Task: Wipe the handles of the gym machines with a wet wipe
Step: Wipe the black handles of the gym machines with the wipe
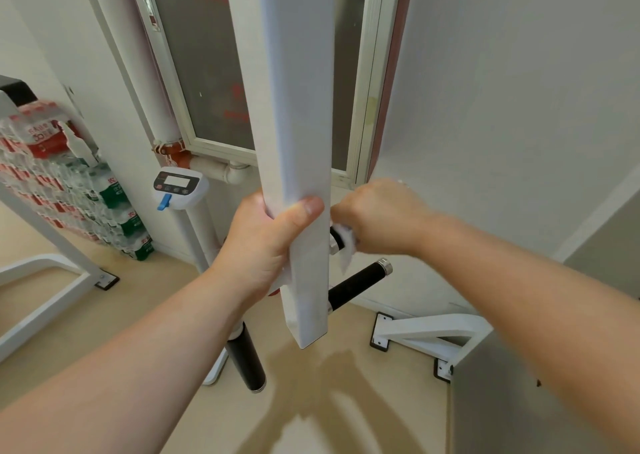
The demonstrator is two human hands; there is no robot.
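- Our left hand [263,245] is clamped on the white beam [298,107], thumb across the near face and fingers curled behind it. We judge this steadies the beam so that it does not swing or twist under the rubbing.
- Our right hand [377,218] is closed over the wipe [346,245], which is bunched against a black handle [335,237] just right of the beam. A loose corner of the wipe hangs below the fist.
- Wrapping the wipe round the grip, rather than dabbing it, lets one stroke cover the whole circumference.
- Only a short piece of that handle shows, dark with a metal ring, touching the beam's right edge. The rest is hidden under hand and wipe, so we cannot tell its full length or where its tip lies.
- We judge its long axis runs out to the right and away from us, like the lower handle [360,280], which rises from the beam to a chrome cap at upper right.
- A third handle [247,363] lies left of the beam, its axis running steeply down the picture with its capped end lowest.
- The beam itself runs long from top to bottom, ending open above the floor [311,401].
- Both lower handles are bare of any wipe, so they likely remain to be done.
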